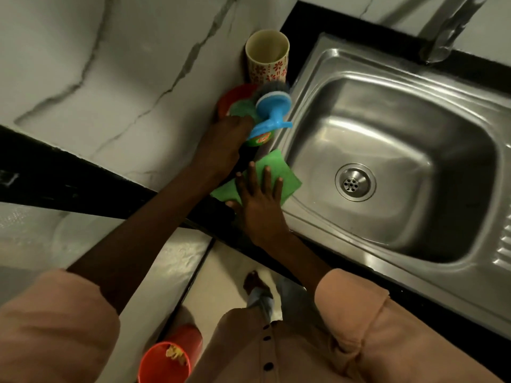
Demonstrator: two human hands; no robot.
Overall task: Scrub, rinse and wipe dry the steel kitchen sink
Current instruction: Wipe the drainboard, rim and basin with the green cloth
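1. The right hand (258,200) is laid flat on a green cloth (279,172), with the fingers straight and spread, so nothing is gripped. The cloth is pressed down where the black counter (301,20) meets the left rim of the steel sink (312,87). It is probably being kept there, ready for a later wipe.

2. The left hand (224,142) is stretched further forward, crossing above the right forearm. Its fingers seem to be closed around a small green container (260,139), but most of them are hidden behind the hand, so the grip cannot be told with certainty.

3. A blue-handled scrubber (272,106) with a dark wire head is seen just above that container. Whether it stands on the container or is lifted by the hand cannot be told. It is judged that the scrubbing tool is being fetched, so the scrubbing is not yet started.

4. Behind the scrubber a red bowl (232,99) is placed, with something green inside it, and a flowered cup (266,56) stands upright against the marble wall (110,64). These are kept in the corner, beside the basin, probably to leave it free.

5. The basin is empty, and the round drain (355,182) is uncovered. The tap (448,29) is seen at the upper right, blurred.

6. Both arms are extended from peach sleeves (356,297). A red bin (168,357) stands on the floor below.
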